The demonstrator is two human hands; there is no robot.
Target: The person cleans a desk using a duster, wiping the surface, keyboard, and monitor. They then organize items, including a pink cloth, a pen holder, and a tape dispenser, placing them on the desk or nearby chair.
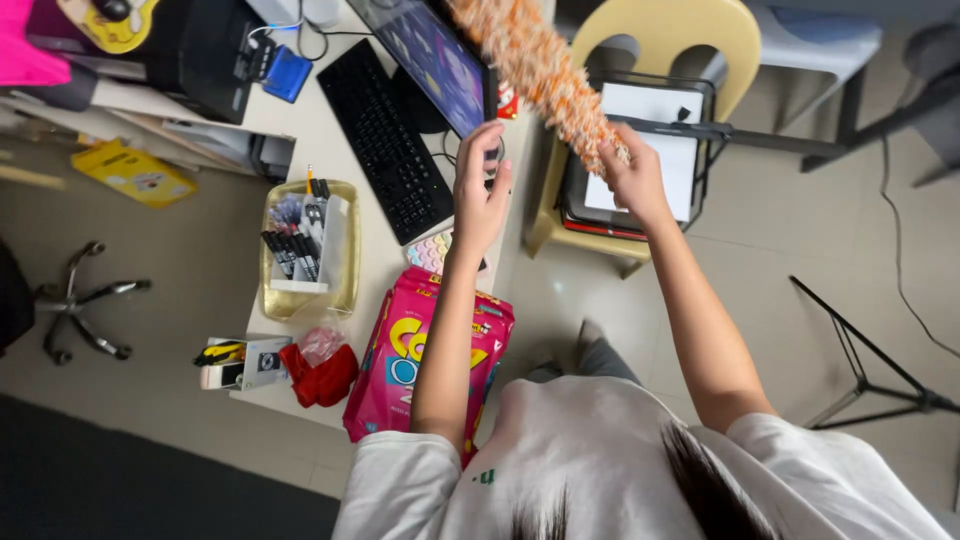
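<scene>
The right hand (632, 172) grips a fluffy orange-and-white duster (540, 70) raised over the monitor (430, 50); the left hand (480, 190) hovers open beside the screen. A hard sweep could tip the monitor. The white table (340, 140) is cluttered: keyboard (385, 140), marker tray (305, 245), pink package (425, 350); tiled floor (760, 270) around.

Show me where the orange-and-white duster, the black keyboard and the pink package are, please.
orange-and-white duster (540, 70): head view, middle of its fluffy length.
black keyboard (385, 140): head view, centre of the keys.
pink package (400, 360): head view, its printed front, beside the left forearm.
</scene>
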